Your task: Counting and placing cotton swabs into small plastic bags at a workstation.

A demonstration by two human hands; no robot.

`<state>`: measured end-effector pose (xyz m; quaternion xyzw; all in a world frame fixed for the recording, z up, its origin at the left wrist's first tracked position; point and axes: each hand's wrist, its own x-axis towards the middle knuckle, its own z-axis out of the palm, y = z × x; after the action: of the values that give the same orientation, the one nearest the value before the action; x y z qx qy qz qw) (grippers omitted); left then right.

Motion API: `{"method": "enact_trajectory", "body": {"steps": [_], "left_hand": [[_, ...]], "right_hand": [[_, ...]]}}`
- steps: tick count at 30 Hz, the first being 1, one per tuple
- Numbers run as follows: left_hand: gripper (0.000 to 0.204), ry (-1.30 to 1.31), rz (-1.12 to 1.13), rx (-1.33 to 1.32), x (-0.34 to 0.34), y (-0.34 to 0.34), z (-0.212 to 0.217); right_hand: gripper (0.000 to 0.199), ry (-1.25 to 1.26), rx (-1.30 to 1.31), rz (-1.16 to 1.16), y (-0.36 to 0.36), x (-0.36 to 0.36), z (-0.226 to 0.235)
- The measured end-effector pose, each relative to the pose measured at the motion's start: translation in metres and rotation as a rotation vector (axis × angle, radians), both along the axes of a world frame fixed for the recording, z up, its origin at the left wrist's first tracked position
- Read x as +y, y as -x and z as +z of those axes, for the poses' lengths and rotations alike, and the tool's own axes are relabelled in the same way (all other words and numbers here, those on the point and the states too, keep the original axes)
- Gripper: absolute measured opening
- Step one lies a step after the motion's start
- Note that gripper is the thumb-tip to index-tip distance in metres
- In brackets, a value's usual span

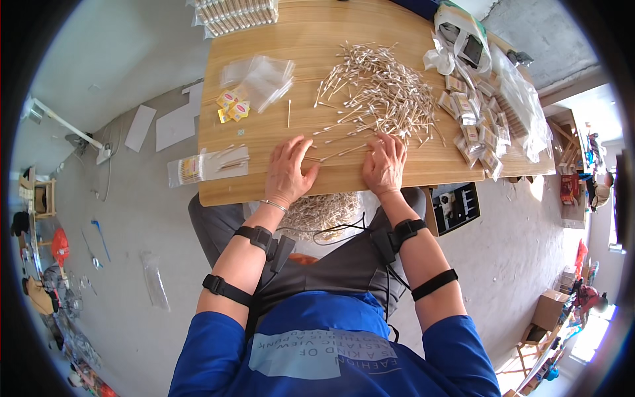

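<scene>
Cotton swabs (377, 92): loose heap of thin pale sticks with white tips, mid-desk, thinning toward the near edge.
Left hand (289, 171): palm down, fingers spread flat, fingertips on scattered swabs just beside the heap; grips nothing.
Right hand (385, 165): palm down, fingers splayed, resting on the heap's near fringe; holds nothing.
Desk (317, 26): light wood, smooth grain.
Clear bags (261, 78): empty, glossy stack left of heap.
Yellow labels (233, 106): small squares beside the bags.
Filled packets (477, 129): clear, swabs inside, piled at right.
Long packet (208, 165): clear sleeve, few swabs, left edge.
</scene>
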<state>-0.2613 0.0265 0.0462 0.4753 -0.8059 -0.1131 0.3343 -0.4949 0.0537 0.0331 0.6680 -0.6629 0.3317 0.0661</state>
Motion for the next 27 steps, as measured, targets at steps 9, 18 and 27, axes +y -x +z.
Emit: {"method": "enact_trajectory", "body": {"steps": [9, 18, 27], "left_hand": [[0.049, -0.055, -0.106, 0.006, 0.002, -0.004, -0.003], [0.028, -0.04, -0.116, 0.046, 0.005, 0.004, -0.01], [0.027, -0.015, -0.047, 0.127, 0.008, 0.037, -0.005]], "right_hand": [[0.019, -0.006, 0.004, 0.191, 0.0, 0.002, 0.007], [0.024, -0.021, 0.032, 0.21, -0.001, 0.003, 0.011], [0.022, 0.01, 0.0, 0.076, 0.0, 0.001, 0.004]]}}
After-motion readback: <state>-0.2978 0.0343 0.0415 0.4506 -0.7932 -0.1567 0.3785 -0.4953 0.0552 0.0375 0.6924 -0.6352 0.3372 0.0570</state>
